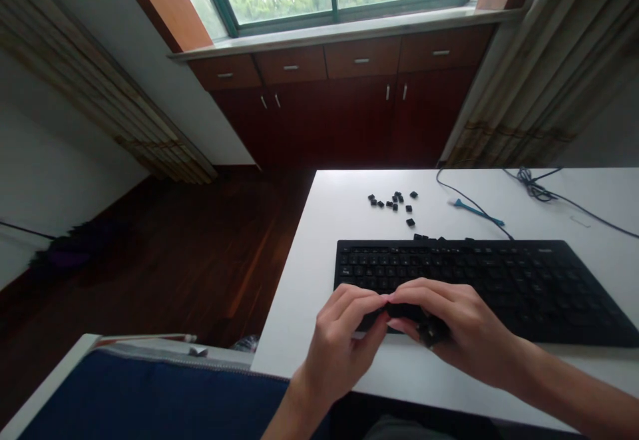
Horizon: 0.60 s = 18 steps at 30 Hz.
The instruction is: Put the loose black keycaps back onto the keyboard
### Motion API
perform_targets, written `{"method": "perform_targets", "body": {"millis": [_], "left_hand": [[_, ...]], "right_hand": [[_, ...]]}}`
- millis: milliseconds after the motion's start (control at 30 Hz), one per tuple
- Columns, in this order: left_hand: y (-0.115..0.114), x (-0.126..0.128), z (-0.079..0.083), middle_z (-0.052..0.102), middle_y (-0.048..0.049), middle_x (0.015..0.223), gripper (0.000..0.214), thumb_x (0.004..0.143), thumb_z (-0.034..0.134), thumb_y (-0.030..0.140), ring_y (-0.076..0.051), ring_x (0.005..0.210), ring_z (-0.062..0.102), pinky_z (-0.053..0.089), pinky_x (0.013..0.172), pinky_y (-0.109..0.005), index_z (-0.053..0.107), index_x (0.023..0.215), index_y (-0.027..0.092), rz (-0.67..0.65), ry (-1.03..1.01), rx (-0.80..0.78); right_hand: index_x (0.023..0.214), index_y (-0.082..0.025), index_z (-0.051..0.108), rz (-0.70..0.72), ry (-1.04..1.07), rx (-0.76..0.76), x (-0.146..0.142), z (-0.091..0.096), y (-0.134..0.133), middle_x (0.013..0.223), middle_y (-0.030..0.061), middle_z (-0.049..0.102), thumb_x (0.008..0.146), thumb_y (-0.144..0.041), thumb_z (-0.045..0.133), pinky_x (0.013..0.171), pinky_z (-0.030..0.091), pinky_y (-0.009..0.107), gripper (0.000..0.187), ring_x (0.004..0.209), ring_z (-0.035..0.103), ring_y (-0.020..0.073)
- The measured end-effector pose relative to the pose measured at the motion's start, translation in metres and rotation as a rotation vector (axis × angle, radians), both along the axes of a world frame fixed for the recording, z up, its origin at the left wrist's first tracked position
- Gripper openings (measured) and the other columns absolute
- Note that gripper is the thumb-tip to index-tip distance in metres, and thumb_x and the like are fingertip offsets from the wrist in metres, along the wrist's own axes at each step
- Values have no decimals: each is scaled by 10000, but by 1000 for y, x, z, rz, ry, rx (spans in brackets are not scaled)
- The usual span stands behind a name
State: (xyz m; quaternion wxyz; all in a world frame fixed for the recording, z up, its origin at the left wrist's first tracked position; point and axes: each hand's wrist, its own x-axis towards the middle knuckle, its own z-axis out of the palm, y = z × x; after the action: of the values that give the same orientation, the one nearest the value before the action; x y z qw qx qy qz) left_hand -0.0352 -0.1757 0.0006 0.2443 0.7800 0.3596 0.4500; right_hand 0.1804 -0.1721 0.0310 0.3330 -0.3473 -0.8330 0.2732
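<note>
A black keyboard (499, 280) lies on the white table (319, 240). Both my hands meet at its near left corner. My left hand (339, 343) has its fingers curled, with the fingertips pressing on the keys at the front edge. My right hand (449, 323) is curled over the same spot, fingers pinched on a small black piece that looks like a keycap. Several loose black keycaps (394, 204) lie scattered on the table beyond the keyboard.
A thin blue tool (476, 212) lies behind the keyboard beside a dark cable (544, 194). The table's left edge drops to a dark wood floor. A blue cushioned seat (150, 393) is at lower left. Wooden cabinets stand under the window.
</note>
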Motion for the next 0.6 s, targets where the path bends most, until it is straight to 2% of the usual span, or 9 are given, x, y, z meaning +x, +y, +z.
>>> {"method": "perform_targets", "body": {"millis": [167,267,433,533,600], "left_hand": [[25,32,15,706,-61,987,239,869,666,130,-183,911,653,568,815,-325,643,1092,214,-77,54,48],[45,52,25,705,-56,1010,215,892,663,185,-175,935,654,566,837,-320,636,1103,214,-153,85,57],[73,79,35,697,-67,1114,313,929,602,186,-171,972,652,567,857,-330,631,1233,254,-371,213,162],[84,92,33,708,-67,1058,248,919,613,175,-160,923,657,571,819,-313,678,1148,242,-404,236,249],[88,99,29,712,-62,1017,190,899,644,174,-154,899,661,572,806,-302,693,1076,226,-378,214,283]], "right_hand": [[1137,-275,617,-174,25,-23,29,4,4,957,33,723,897,-262,678,659,571,267,248,725,668,156],[1151,-278,618,-276,-2,-48,50,10,9,943,21,727,879,-306,697,613,563,261,284,652,642,138],[1187,-285,595,-316,-10,-128,85,17,17,988,6,743,836,-302,746,731,577,281,382,812,698,165],[1203,-281,596,-308,8,-208,99,16,20,1008,5,756,826,-284,751,845,570,325,407,899,713,186],[1187,-271,613,-327,17,-230,104,14,21,1027,11,759,820,-316,758,889,561,349,397,941,715,201]]}}
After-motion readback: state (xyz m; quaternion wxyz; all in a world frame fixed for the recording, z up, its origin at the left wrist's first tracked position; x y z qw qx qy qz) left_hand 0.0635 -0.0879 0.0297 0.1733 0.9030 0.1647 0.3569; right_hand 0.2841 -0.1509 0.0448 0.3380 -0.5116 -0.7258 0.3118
